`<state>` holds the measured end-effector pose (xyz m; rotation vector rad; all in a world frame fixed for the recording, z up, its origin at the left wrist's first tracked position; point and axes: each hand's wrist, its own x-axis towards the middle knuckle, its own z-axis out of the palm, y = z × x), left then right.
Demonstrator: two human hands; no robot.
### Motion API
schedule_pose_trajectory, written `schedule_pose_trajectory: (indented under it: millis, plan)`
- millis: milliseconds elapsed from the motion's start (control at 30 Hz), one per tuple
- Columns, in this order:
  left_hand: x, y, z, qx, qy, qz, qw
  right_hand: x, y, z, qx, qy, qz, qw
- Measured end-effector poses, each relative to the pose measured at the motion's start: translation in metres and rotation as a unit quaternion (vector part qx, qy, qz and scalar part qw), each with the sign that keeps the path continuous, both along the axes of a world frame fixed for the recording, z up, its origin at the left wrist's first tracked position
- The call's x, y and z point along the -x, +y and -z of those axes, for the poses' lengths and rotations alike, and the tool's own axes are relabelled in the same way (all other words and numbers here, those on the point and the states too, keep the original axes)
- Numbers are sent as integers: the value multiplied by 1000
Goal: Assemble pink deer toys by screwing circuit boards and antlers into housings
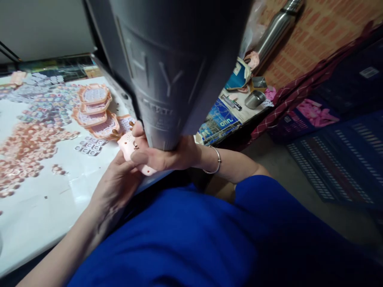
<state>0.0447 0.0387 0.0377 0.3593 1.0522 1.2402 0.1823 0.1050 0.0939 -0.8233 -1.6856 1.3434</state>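
A pale pink plastic toy casing [129,144], with small holes and slots in its face, is held over the table's near edge. Brown antler-like bits stick out at its far side. My left hand [118,179] grips the casing from below and the left, its fingers mostly hidden beneath. From the right, my right hand [167,157] is closed on the casing, its thumb lying across the face. A large dark grey body with raised letters [161,75] looms close to the camera and covers part of my right hand; whether that hand touches it I cannot tell.
Stacked orange-rimmed trays [95,107] with pale pieces stand beyond my hands. Peach button-like parts [32,153], pastel pieces [49,101] and grey square keys [89,146] lie on the white table [68,215]. To the right are a metal cup [255,99], a steel flask [277,34] and blue crates [338,159].
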Motion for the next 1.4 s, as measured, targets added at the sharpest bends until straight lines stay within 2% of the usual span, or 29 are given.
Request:
schedule_pose_trajectory:
  millis: [100, 200, 267, 367, 433, 533, 667, 800, 967, 1033, 1133, 1267, 1400]
  plan:
    - [0, 1, -1, -1, 11, 21, 1000, -1, 8, 6, 20, 49, -137, 989]
    - [-1, 1, -2, 11, 31, 29, 999, -2, 20, 2, 18, 134, -173, 976]
    - [-2, -1, -1, 9, 50, 21, 998, -1, 31, -4, -26, 200, -127, 971]
    - [-4, -5, 3, -2, 70, 8, 997, 3, 52, -10, -108, 255, 30, 960]
    - [-4, -7, 4, -12, 76, -1, 997, 8, 69, -8, -97, 217, 113, 965]
    - [-4, -8, 3, -12, 81, -3, 997, 15, 91, 4, -33, 124, 163, 978]
    - [1, -5, 4, -1, 88, 9, 996, 22, 107, 25, -31, 95, 169, 981]
    - [8, -2, 10, -2, 84, 39, 996, 23, 112, 39, -64, 99, 137, 984]
    - [5, -3, 11, -13, 75, 19, 997, 24, 122, 52, -92, 7, 121, 988]
    - [4, -3, 10, -16, 70, 19, 997, 24, 124, 54, -101, 9, 116, 988]
    - [2, 0, 9, -11, 44, 7, 999, 25, 123, 49, -85, 59, 136, 985]
    - [1, 3, 6, 0, 0, -24, 1000, 25, 112, 29, -44, 94, 159, 982]
    - [-1, 3, 1, 6, -17, -28, 999, 19, 85, 5, -129, 147, 144, 970]
